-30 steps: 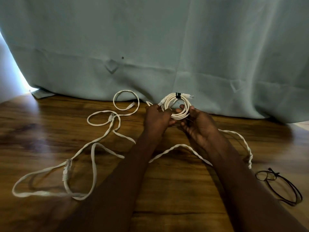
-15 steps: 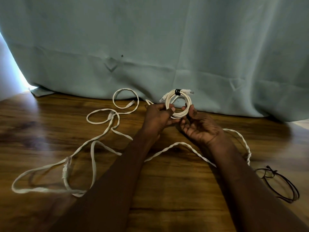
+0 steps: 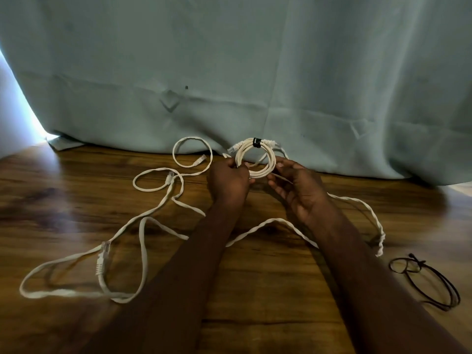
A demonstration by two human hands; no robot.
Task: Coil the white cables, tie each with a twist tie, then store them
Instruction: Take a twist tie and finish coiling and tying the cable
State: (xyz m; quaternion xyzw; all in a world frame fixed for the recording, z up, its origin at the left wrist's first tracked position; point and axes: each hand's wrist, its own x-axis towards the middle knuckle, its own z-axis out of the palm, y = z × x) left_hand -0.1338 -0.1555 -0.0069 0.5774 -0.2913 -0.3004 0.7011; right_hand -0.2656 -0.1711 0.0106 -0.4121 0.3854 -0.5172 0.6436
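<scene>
Fingers (image 3: 240, 171) of left hand (image 3: 228, 183) and right hand (image 3: 301, 190) pinching coil (image 3: 255, 160) between them, upright, tie (image 3: 256, 142) at top, beyond fingertips. Loose cables (image 3: 143, 226) on desk (image 3: 255, 290), nearer left.

This looks like a room in a home. A pale blue-green fabric curtain (image 3: 255, 72) hangs in soft folds across the whole background, with daylight showing past its left edge. Its hem meets a dark brown, glossy wood-grain desk (image 3: 255, 290), though whether this surface is a desk or a floor cannot be told. Loose white flat network cables (image 3: 143, 241) sprawl over it.
</scene>
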